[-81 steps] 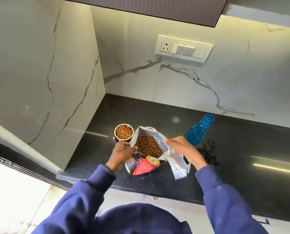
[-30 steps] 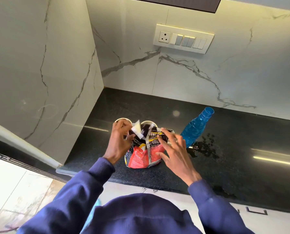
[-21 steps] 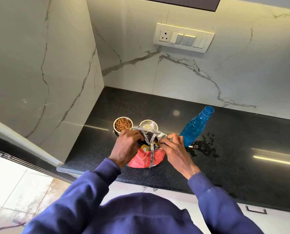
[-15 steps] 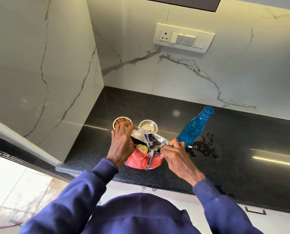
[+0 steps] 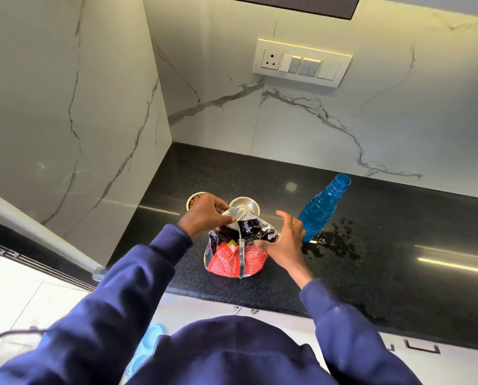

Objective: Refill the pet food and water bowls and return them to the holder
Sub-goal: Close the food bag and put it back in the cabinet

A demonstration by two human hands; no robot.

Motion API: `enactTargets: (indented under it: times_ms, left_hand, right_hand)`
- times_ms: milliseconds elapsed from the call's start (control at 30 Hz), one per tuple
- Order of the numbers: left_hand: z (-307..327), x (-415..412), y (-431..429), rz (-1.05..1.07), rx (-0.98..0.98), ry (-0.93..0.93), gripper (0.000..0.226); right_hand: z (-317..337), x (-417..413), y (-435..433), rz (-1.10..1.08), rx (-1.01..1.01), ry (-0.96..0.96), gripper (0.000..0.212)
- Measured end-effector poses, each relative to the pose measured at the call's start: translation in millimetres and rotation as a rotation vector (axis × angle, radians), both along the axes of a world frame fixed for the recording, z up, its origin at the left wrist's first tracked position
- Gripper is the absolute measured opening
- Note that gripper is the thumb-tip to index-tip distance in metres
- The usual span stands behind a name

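The bag (image 5: 235, 258) stands upright on the counter (image 5: 399, 245) between the two hands, its top folded over. The left hand (image 5: 204, 215) comes in from the near left with knuckles up. Its curled fingers and thumb pinch the silver flap at the bag's top. The right hand (image 5: 283, 240) is at the bag's other side, fingers straight and spread, gripping nothing. Its thumb touches the bag's upper front, and the other fingers point away toward the wall. Both forearms, in blue sleeves (image 5: 160, 262), reach forward and converge on the bag.

Just beyond the left hand's knuckles sits the food bowl (image 5: 194, 200), mostly hidden by that hand, with brown kibble showing at its left edge. Beyond the left fingertips, just behind the bag, is the steel bowl (image 5: 246, 204); whether it holds water cannot be told. Just right of the right hand stands the blue bottle (image 5: 321, 211), uncapped, near the fingers but apart from them. A puddle (image 5: 335, 241) spreads on the counter at the bottle's foot, right of the right wrist. A switch plate (image 5: 301, 62) is on the wall far beyond both hands.
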State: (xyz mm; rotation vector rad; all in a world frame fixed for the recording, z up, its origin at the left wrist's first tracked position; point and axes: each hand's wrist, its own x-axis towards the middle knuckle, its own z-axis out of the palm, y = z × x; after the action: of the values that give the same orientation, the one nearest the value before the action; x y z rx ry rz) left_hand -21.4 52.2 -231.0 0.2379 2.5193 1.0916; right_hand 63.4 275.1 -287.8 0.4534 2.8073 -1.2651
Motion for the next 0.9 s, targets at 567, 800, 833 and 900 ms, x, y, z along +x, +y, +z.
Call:
enactTargets:
  times_ms: [567, 800, 833, 900]
  left_hand:
    - [-17, 0, -1, -0.017, 0.045, 0.498, 0.016]
    - [-6, -12, -7, -0.288, 0.005, 0.343, 0.025]
    - [-4, -12, -5, -0.328, -0.034, 0.356, 0.026]
    - [-3, -13, 1, -0.396, -0.118, 0.46, 0.025]
  right_hand:
    - [22, -25, 15, 0.162, -0.33, -0.166, 0.047]
    - [16, -28, -7, 0.256, 0.232, 0.244, 0.037]
    - [16, -28, -10, 0.279, 0.349, 0.277, 0.042]
    - [21, -28, -14, 0.332, 0.579, 0.301, 0.042]
